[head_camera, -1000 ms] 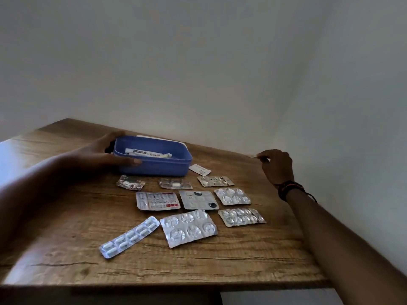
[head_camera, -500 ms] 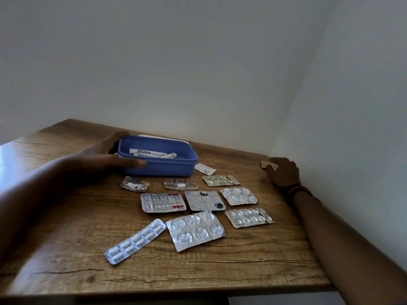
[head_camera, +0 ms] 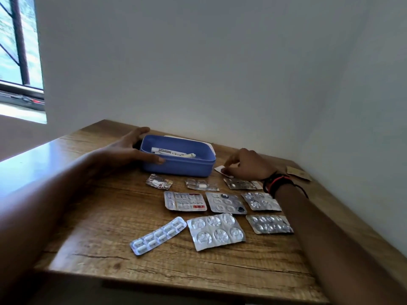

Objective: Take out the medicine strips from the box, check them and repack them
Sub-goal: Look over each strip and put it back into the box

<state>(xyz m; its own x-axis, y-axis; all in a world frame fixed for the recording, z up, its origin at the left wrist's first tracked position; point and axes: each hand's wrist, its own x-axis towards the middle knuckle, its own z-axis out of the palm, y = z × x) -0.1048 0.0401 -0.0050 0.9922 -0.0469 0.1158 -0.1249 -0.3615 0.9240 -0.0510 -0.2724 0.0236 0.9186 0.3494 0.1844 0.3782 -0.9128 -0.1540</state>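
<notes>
Left first: our left hand spans the 9 o'clock end of the blue box, thumb along the front wall, fingers spread wide round the back corner, bracing it. The box sits at 12 o'clock of the table; a printed tube lies inside. Nine foil strips are laid out flat at 6 o'clock of the box, apart from each other: the long capsule strip at the left, the big six-blister strip in the middle. At 3 o'clock of the box our right hand has its fingertips curled down narrow on a small white strip, which looks like a pinch at its edge. We judge these strips very light, thin, springy foil, slick on wood and hard to lift flat. Best to nip a corner or a long edge, or slide one to the table edge; avoid pressing the blisters, they dent or pop. A tan card lies at far right.
</notes>
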